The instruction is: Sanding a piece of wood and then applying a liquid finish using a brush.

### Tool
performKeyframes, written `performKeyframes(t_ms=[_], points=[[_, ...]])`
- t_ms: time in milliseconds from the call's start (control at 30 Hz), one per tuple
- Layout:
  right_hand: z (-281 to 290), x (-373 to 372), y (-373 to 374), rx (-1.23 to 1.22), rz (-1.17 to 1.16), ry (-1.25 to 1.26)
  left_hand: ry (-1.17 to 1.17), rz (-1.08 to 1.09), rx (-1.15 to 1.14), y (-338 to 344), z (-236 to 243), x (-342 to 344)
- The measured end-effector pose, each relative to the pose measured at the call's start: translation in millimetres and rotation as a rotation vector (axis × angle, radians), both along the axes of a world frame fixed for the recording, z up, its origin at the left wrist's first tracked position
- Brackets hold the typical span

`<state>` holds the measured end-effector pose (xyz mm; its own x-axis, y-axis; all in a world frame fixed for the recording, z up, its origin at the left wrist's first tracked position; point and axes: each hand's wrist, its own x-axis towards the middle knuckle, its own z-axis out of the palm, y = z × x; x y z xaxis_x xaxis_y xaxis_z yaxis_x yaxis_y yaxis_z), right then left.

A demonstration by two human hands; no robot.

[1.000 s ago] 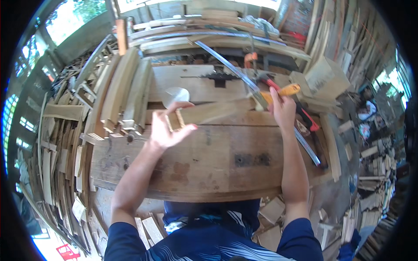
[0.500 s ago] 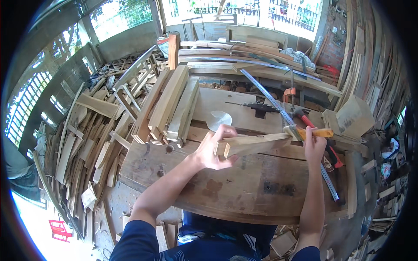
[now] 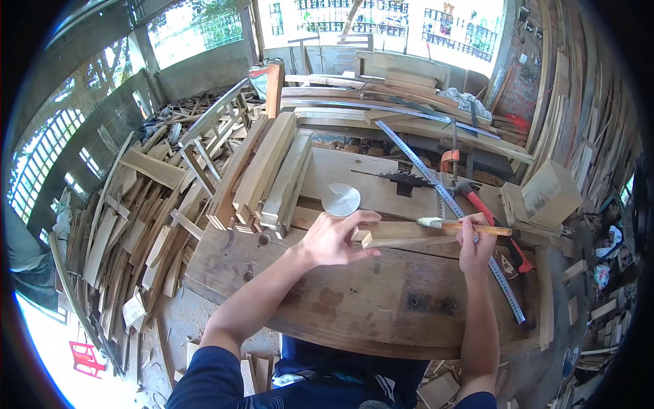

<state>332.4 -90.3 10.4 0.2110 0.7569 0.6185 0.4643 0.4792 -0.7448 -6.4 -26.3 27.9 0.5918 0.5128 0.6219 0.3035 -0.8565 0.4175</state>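
My left hand [image 3: 335, 238] holds a short wooden piece [image 3: 409, 233] by its near left end, thumb below and fingers above. The piece points to the right over the workbench [image 3: 327, 300]. In my right hand [image 3: 475, 247] is a brush [image 3: 496, 230] with a yellow-brown wooden handle. Its pale bristles lie at the upper side of the wooden piece, pointing left; whether they touch it is hard to tell. Just beyond my left hand sits a small round dish [image 3: 340, 199] with pale contents. My right fingers partly hide the far end of the piece.
Stacked wooden bars [image 3: 266, 163] stand at the bench's left. A metal ruler [image 3: 507, 286] runs slantwise on the right, beside a red-handled hammer [image 3: 477, 199]. A saw blade [image 3: 402, 178] and an orange clamp [image 3: 449, 161] lie farther back. Scrap wood [image 3: 129, 218] heaps up at left.
The brush has moved left along the wooden piece, its bristles turning to point left. The piece has dropped slightly and sits flatter. Both hands keep their holds.
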Motion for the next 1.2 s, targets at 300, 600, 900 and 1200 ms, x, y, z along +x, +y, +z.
performKeyframes(t_ms=[300, 600, 900, 1200], points=[[27, -62, -18, 0.050, 0.436, -0.272, 0.131, 0.133, -0.028, 10, -14, -2], [22, -70, -15, 0.068, 0.523, -0.270, 0.130, 0.165, 0.034, 20, -31, -1], [17, -81, -16, 0.089, 0.559, -0.239, 0.055, 0.054, 0.006, 19, -33, -1], [19, -84, -19, 0.140, 0.345, -0.176, 0.071, 0.092, 0.044, 20, -37, -4]])
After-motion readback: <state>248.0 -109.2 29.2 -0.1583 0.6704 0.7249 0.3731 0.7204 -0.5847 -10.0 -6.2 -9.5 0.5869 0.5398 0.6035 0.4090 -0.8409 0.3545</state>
